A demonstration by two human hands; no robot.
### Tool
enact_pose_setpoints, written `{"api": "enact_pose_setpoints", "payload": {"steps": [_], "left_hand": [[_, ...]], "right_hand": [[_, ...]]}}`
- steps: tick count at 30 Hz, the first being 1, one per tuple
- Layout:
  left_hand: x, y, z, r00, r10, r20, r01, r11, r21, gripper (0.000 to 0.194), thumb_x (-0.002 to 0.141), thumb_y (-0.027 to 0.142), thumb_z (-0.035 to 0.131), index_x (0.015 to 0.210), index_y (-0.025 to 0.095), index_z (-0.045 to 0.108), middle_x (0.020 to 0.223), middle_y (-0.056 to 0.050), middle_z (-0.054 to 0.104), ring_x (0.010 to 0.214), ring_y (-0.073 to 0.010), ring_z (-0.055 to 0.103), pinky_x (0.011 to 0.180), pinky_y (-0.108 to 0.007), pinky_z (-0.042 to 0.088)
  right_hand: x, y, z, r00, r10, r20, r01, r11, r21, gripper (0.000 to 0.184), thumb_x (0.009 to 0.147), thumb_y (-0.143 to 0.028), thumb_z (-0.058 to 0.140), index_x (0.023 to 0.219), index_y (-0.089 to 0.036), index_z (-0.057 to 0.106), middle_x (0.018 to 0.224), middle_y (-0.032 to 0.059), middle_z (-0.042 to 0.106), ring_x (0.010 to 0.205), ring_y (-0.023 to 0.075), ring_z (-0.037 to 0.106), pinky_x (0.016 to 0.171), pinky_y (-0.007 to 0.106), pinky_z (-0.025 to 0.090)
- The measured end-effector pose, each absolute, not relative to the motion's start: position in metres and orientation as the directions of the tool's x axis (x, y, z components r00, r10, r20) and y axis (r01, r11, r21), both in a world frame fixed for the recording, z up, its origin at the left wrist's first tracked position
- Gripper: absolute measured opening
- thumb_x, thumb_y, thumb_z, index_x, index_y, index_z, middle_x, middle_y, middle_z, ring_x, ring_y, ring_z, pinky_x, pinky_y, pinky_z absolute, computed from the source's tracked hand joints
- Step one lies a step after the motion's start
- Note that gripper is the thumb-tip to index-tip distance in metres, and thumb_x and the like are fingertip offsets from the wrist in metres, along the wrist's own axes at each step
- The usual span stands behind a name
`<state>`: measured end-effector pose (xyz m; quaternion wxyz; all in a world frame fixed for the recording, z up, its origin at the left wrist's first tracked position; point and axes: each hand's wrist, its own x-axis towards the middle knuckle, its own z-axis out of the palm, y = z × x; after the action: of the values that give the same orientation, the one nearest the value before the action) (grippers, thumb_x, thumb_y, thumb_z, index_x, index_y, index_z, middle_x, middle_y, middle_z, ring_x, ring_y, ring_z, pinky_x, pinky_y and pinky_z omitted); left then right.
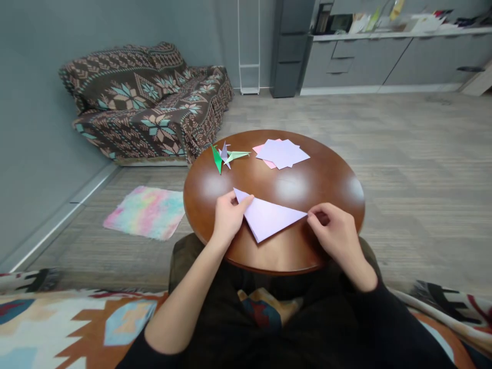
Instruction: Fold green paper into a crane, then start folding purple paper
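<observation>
Dark trousers [246, 307] right up close, and on the round wooden table [326, 179] a lilac paper triangle [267, 218] lies flat! Left hand [229, 218] pinches its pointed end, right hand [333, 237] pinches the far corner; folded paper cranes [226, 158] and loose sheets [282, 154] sit beyond.

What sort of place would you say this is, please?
Probably a casual lounge or home office: there is a patterned blanket-covered sofa, a round wooden table, and long grey built-in cabinets.
</observation>
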<state>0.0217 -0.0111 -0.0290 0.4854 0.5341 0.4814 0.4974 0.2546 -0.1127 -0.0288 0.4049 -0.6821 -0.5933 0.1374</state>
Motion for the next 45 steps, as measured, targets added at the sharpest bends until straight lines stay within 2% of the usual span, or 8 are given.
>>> {"api": "enact_pose_setpoints", "payload": {"steps": [4, 8, 10, 12, 15, 20, 32, 45], "left_hand": [[0.024, -0.012, -0.034, 0.031, 0.982, 0.188, 0.247, -0.19, 0.95, 0.02, 0.073, 0.032, 0.082, 0.083, 0.017, 0.074, 0.079, -0.005, 0.072, 0.071, -0.0193, 0.063, 0.068, -0.027, 0.045], [0.026, -0.019, -0.029, 0.041, 0.952, 0.304, 0.415, -0.292, 0.862, 0.048, 0.072, 0.025, 0.083, 0.117, 0.021, 0.069, 0.091, -0.004, 0.071, 0.077, -0.0217, 0.065, 0.079, -0.032, 0.048], [0.024, -0.022, -0.024, 0.059, 0.896, 0.441, 0.555, -0.397, 0.731, 0.065, 0.074, 0.021, 0.08, 0.136, 0.023, 0.058, 0.111, -0.009, 0.067, 0.096, -0.0263, 0.066, 0.092, -0.038, 0.048], [0.019, -0.026, -0.019, 0.154, 0.833, 0.531, 0.645, -0.492, 0.584, 0.061, 0.08, 0.02, 0.075, 0.138, 0.021, 0.056, 0.125, -0.013, 0.062, 0.115, -0.0302, 0.06, 0.102, -0.043, 0.045], [0.009, -0.028, -0.018, 0.446, 0.783, 0.434, 0.622, -0.62, 0.479, 0.032, 0.091, 0.026, 0.065, 0.123, 0.02, 0.066, 0.124, -0.012, 0.065, 0.12, -0.0292, 0.058, 0.106, -0.045, 0.045], [-0.002, -0.031, -0.024, 0.706, 0.667, 0.239, 0.583, -0.739, 0.338, 0.041, 0.096, 0.038, 0.062, 0.134, 0.021, 0.064, 0.143, -0.012, 0.06, 0.135, -0.031, 0.05, 0.115, -0.051, 0.037], [0.004, -0.048, -0.025, 0.713, 0.695, 0.096, 0.688, -0.719, 0.101, 0.056, 0.104, 0.041, 0.041, 0.157, 0.025, 0.041, 0.168, -0.013, 0.032, 0.155, -0.0367, 0.027, 0.123, -0.061, 0.021], [0.008, -0.052, -0.023, 0.669, 0.72, 0.184, 0.712, -0.692, 0.119, 0.049, 0.1, 0.042, 0.052, 0.146, 0.028, 0.056, 0.158, -0.012, 0.048, 0.138, -0.0377, 0.043, 0.107, -0.058, 0.039]], "right_hand": [[0.233, -0.111, -0.032, 0.037, 0.817, 0.575, 0.854, 0.273, -0.443, 0.016, 0.093, -0.025, 0.06, 0.105, -0.02, 0.071, 0.121, 0.0145, 0.073, 0.118, 0.0342, 0.062, 0.101, 0.052, 0.046], [0.208, -0.106, -0.038, -0.184, 0.872, 0.453, 0.81, 0.396, -0.432, 0.023, 0.095, -0.029, 0.063, 0.114, -0.019, 0.07, 0.136, 0.015, 0.068, 0.128, 0.0351, 0.058, 0.106, 0.053, 0.045], [0.203, -0.104, -0.042, -0.198, 0.894, 0.403, 0.815, 0.378, -0.439, 0.024, 0.096, -0.029, 0.063, 0.116, -0.019, 0.07, 0.136, 0.015, 0.068, 0.128, 0.0355, 0.059, 0.108, 0.055, 0.043], [0.202, -0.103, -0.046, -0.191, 0.9, 0.393, 0.819, 0.366, -0.441, 0.024, 0.096, -0.03, 0.063, 0.116, -0.019, 0.07, 0.136, 0.0148, 0.068, 0.129, 0.035, 0.059, 0.11, 0.055, 0.042], [0.203, -0.103, -0.05, -0.19, 0.892, 0.41, 0.821, 0.373, -0.432, 0.026, 0.096, -0.031, 0.064, 0.117, -0.019, 0.07, 0.137, 0.0145, 0.067, 0.129, 0.0344, 0.059, 0.111, 0.055, 0.041], [0.211, -0.103, -0.054, -0.173, 0.879, 0.444, 0.81, 0.383, -0.443, 0.032, 0.098, -0.035, 0.061, 0.124, -0.018, 0.067, 0.139, 0.0153, 0.065, 0.129, 0.0323, 0.059, 0.11, 0.051, 0.044], [0.241, -0.098, -0.054, -0.149, 0.941, 0.305, 0.92, 0.245, -0.305, 0.049, 0.101, -0.043, 0.053, 0.144, -0.021, 0.057, 0.157, 0.0152, 0.051, 0.145, 0.0363, 0.046, 0.117, 0.062, 0.033], [0.241, -0.099, -0.048, -0.211, 0.943, 0.258, 0.9, 0.291, -0.325, 0.048, 0.101, -0.042, 0.053, 0.144, -0.022, 0.058, 0.156, 0.0123, 0.052, 0.149, 0.0356, 0.042, 0.119, 0.07, 0.024]]}}
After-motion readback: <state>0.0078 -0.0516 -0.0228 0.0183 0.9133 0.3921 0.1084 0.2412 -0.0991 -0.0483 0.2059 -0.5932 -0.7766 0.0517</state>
